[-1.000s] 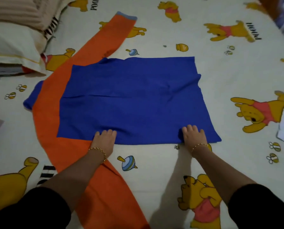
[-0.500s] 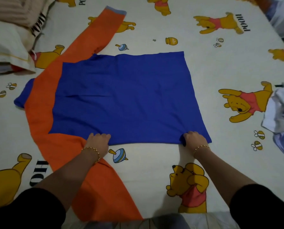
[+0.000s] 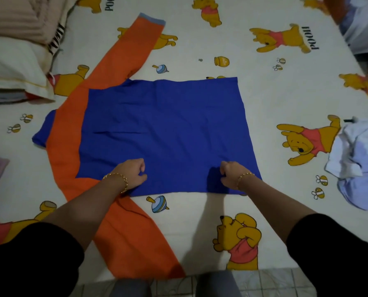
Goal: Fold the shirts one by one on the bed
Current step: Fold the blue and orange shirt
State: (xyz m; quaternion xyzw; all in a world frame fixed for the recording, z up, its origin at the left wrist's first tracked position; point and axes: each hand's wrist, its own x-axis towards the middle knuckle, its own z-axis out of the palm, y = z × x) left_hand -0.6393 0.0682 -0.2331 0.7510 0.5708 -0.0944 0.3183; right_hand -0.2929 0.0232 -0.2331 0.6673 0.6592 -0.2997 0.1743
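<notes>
fingers [image 3: 140, 168] of both hands pinch shirt [image 3: 168, 129] hem.

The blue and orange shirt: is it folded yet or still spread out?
Spread flat: the shirt lies open, both orange sleeves outstretched, hands gripping its near hem.

Matt cloth shirt [image 3: 168, 129] on smooth printed cotton bedsheet [image 3: 286, 93]

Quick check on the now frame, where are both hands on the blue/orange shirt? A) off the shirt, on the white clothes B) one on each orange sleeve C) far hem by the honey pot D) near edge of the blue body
D: the left hand and right hand both pinch the blue body of the shirt along its near edge, with the orange sleeves lying free.
</notes>
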